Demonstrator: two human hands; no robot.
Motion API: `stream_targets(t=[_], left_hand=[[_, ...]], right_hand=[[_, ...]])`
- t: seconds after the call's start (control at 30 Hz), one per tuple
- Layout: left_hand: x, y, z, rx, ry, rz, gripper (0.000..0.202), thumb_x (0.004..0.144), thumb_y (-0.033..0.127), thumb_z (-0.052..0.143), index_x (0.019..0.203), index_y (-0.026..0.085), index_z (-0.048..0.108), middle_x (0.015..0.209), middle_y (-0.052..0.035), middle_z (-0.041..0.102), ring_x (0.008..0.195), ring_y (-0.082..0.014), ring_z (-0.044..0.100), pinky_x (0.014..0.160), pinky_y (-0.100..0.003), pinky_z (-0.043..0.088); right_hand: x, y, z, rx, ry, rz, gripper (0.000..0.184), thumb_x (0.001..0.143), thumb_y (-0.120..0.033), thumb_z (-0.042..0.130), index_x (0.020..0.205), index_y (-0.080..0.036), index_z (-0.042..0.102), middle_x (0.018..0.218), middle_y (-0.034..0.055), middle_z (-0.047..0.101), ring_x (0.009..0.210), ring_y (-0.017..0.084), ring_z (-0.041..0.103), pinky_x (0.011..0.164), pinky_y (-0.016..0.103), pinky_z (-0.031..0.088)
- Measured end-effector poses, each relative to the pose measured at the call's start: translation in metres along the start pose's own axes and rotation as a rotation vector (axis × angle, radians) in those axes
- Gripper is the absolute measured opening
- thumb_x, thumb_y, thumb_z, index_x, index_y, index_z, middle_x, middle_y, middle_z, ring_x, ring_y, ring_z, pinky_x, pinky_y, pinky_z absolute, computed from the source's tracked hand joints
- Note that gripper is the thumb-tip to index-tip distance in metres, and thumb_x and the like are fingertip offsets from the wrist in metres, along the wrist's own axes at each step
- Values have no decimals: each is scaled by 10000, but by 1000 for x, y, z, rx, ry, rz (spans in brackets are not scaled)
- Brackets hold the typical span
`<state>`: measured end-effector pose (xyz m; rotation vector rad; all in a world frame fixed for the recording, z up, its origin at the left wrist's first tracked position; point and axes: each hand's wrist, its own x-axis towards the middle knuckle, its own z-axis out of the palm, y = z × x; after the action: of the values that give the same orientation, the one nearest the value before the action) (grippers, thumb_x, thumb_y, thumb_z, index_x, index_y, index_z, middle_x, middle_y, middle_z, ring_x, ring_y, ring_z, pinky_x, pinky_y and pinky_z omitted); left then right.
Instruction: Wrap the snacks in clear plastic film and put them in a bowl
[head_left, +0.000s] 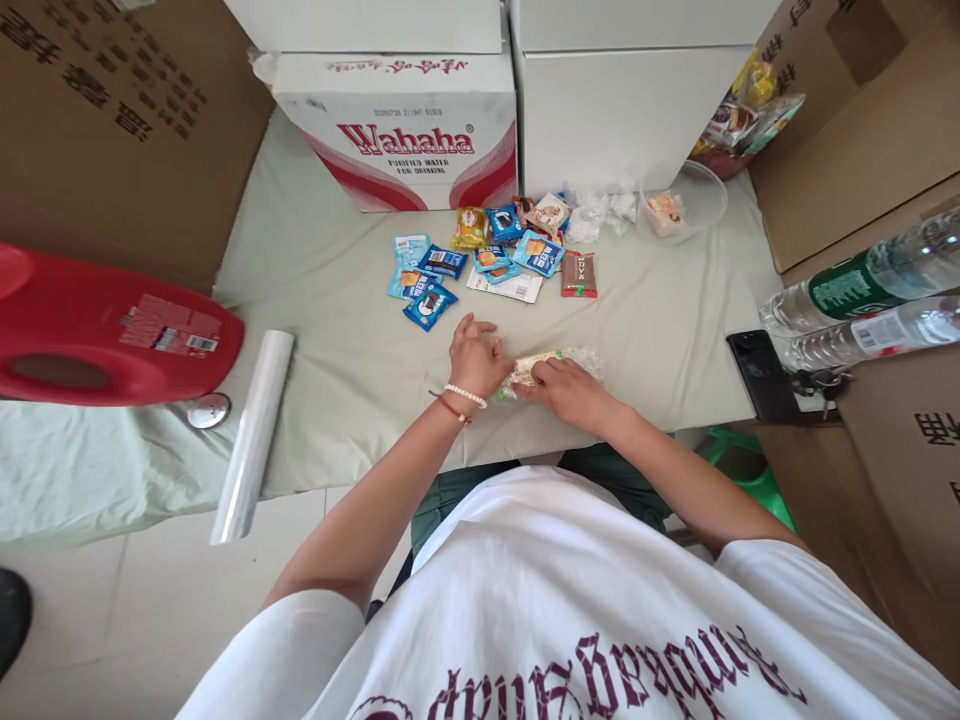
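Your half-curled left hand [478, 360] meets the pale-yellow oblong plastic packet [527, 368]; your right hand [571, 391] arches palm-down over it; whether either pinches, I can't tell.

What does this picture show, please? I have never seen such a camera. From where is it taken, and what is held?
There is no machine, only a person, whose head carries a camera looking forward and down. The bare left hand and right hand both touch a wrapped packet; how firm each grip is, I cannot tell. Beyond it, snack packets lie on the pale cloth. To the left are a red jug and a shiny roll; to the right, bottles and a phone.
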<state>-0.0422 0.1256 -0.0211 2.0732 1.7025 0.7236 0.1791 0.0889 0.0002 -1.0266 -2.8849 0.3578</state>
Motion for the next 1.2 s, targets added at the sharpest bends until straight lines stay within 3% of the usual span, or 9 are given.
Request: stream_targets(t=[0.13, 0.23, 0.37, 0.47, 0.57, 0.7, 0.87, 1.03, 1.2], left_hand=[[-47, -12, -9, -27, 35, -119, 158, 733, 175, 739, 797, 213, 599, 1204, -128, 622, 1253, -294, 588, 1083, -513, 530], [-73, -22, -17, 8, 96, -280, 451, 680, 293, 822, 1078, 203, 632, 1340, -171, 561, 1344, -378, 508, 1125, -611, 472], [-85, -20, -21, -26, 149, -358, 217, 729, 356, 787, 848, 230, 657, 1300, -127, 614, 1388, -389, 466, 1173, -621, 398], [-80, -6, -21, -184, 146, -369, 172, 799, 373, 724, 797, 233, 624, 979, -57, 671, 981, -238, 649, 918, -427, 574], [-71, 18, -10, -296, 127, -400, 189, 858, 410, 675, 834, 235, 607, 776, 1, 617, 708, -165, 599, 709, -326, 568], [-66, 53, 16, -193, 98, -187, 316, 950, 428, 562, 1093, 173, 683, 1162, -150, 681, 1041, -261, 670, 929, -429, 565], [-83, 70, 37, 195, -64, 4, 637, 1032, 494, 426, 1550, 125, 462, 1651, -246, 406, 1442, -416, 453, 1080, -576, 409], [-91, 68, 41, 304, -152, 29, 700, 1052, 451, 367, 1666, 130, 261, 1732, -195, 244, 1521, -390, 382, 1062, -554, 375], [-89, 70, 40, 360, -183, 31, 708, 1055, 427, 335, 1666, 82, 237, 1730, -214, 222, 1532, -366, 365, 1065, -556, 374]], right_hand=[[-5, 5, 11, 143, 55, 15, 376, 1066, -173, 468, 1348, -302, 680, 1063, 74, 596, 973, 230, 481, 831, 342, 364], [-10, 8, 17, 244, 145, -4, 383, 1029, -151, 485, 1347, -255, 672, 1098, 89, 602, 1001, 232, 502, 885, 370, 406], [-16, 9, 20, 341, 227, -23, 366, 988, -158, 539, 1318, -237, 676, 1142, 111, 615, 1039, 248, 531, 937, 420, 441], [-21, 6, 22, 322, 222, 7, 422, 984, -120, 524, 1358, -265, 656, 1180, 110, 619, 1076, 256, 532, 962, 435, 455], [-25, 1, 23, 303, 222, 48, 486, 989, -77, 483, 1409, -275, 625, 1252, 109, 621, 1129, 255, 532, 1007, 440, 467], [-32, -5, 24, 390, 273, 79, 485, 1011, -102, 436, 1439, -250, 612, 1387, 122, 614, 1229, 269, 538, 1083, 490, 478], [-44, -6, 28, 564, 437, 242, 342, 1054, -256, 448, 1306, -242, 679, 1386, 142, 606, 1272, 267, 581, 1077, 491, 522], [-49, 8, 32, 338, 552, 740, 388, 1000, -327, 558, 1356, -192, 629, 1362, 189, 520, 1258, 323, 545, 1076, 513, 510], [-56, 20, 25, 320, 458, 781, 173, 918, -315, 647, 1031, -205, 717, 1222, 155, 599, 1177, 328, 540, 1070, 536, 478]])
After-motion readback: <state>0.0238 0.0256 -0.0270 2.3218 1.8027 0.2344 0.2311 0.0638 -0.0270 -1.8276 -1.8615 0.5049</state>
